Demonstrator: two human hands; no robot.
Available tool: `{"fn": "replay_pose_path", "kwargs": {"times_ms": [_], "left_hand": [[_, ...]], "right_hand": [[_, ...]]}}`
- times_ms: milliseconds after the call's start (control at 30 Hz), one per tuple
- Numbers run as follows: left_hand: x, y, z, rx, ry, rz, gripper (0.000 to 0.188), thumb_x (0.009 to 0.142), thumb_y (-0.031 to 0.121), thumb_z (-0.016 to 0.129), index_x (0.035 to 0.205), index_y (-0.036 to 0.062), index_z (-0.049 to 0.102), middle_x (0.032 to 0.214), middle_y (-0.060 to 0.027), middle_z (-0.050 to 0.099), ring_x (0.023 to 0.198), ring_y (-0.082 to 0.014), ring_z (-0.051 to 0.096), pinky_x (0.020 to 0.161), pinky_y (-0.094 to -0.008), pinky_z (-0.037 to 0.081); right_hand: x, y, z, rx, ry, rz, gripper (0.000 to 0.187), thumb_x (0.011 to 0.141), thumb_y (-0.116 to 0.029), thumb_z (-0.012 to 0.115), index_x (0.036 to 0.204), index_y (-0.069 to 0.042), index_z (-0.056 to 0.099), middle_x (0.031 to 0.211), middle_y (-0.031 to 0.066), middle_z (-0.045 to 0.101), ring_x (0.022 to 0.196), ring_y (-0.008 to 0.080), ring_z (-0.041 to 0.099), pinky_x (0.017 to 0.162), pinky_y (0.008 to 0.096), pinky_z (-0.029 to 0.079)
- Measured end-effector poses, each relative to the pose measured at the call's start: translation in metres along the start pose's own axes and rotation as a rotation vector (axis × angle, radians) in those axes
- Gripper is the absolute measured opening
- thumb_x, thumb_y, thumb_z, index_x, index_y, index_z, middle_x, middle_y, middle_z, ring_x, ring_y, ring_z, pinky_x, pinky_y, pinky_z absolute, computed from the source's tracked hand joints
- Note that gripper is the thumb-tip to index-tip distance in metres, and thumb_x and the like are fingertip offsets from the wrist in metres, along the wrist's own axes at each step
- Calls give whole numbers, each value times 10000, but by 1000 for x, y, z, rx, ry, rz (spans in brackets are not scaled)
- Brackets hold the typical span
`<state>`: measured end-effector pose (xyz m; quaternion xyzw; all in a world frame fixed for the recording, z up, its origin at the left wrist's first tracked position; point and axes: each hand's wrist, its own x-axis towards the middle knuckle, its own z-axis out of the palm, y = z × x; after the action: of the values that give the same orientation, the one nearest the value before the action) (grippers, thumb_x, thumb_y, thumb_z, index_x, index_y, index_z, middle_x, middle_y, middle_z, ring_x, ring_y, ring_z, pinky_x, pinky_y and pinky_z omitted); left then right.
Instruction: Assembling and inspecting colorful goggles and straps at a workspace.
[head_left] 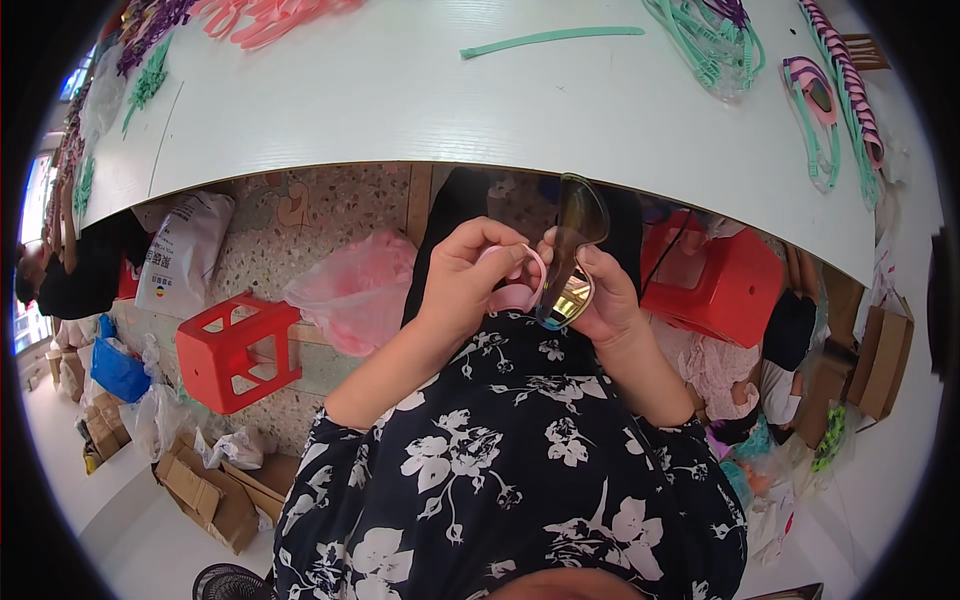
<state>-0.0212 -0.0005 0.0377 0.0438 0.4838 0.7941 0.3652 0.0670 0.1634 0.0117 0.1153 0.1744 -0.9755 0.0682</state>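
Observation:
Over my lap, in front of the table edge, my left hand [462, 275] pinches a soft pink ring-shaped piece [514, 298] that looks like a goggle frame or gasket. Close against it, my right hand [610, 300] grips a dark, shiny goggle lens [582, 215], whose lower part reflects gold. The lens stands tilted, its upper end rising past my fingers toward the table. The pink piece and the lens meet or nearly meet between my fingertips; I cannot tell whether they are joined.
On the white table [350, 110] lie pink straps [265, 18], a mint-green strap [552, 40], a bundle of green straps [715, 50], pink goggles [815, 105] and a stacked purple-pink row [845, 85]. Red stools [235, 350], a pink plastic bag [360, 290] and cardboard boxes [205, 490] stand around me. Other people sit at both sides.

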Motion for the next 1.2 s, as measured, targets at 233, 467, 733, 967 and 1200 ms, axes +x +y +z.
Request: {"fn": "replay_pose_path", "kwargs": {"times_ms": [233, 467, 733, 967, 1200], "left_hand": [[-4, 2, 8, -201, 48, -101, 72, 952, 32, 602, 1020, 9, 604, 809, -48, 579, 805, -172, 677, 675, -288, 582], [0, 3, 9, -309, 100, -132, 82, 970, 83, 606, 1028, 30, 585, 794, -38, 580, 737, -128, 651, 611, -232, 523], [9, -12, -9, -309, 47, -82, 76, 981, 103, 575, 988, 30, 591, 856, -54, 629, 615, -70, 534, 498, -197, 369], [25, -26, -64, 185, 352, 58, 163, 993, 163, 560, 1002, 9, 614, 885, -114, 693, 753, -167, 648, 700, -290, 525], [29, -13, -156, 1847, 688, 711, 260, 856, 131, 685, 1084, 8, 666, 970, -187, 703, 862, -360, 666, 830, -437, 535]], "right_hand": [[-1, 0, -3, 15, -7, -2, 410, 895, -220, 633, 1237, -7, 557, 1081, 100, 649, 987, 240, 646, 859, 367, 554], [-1, 0, -5, 47, -6, 0, 417, 893, -206, 641, 1249, -5, 558, 1084, 105, 657, 995, 252, 660, 875, 378, 558], [-1, 0, -11, 90, -25, -13, 440, 906, -212, 647, 1275, 9, 555, 1114, 130, 664, 1021, 279, 673, 894, 403, 563], [-4, -1, -14, 100, -97, -33, 443, 924, -185, 604, 1285, 48, 498, 1097, 164, 619, 1040, 325, 670, 895, 473, 579], [-5, 0, -8, 66, -34, -22, 453, 902, -185, 625, 1271, 50, 508, 1088, 160, 616, 1018, 318, 669, 870, 483, 586]]}}
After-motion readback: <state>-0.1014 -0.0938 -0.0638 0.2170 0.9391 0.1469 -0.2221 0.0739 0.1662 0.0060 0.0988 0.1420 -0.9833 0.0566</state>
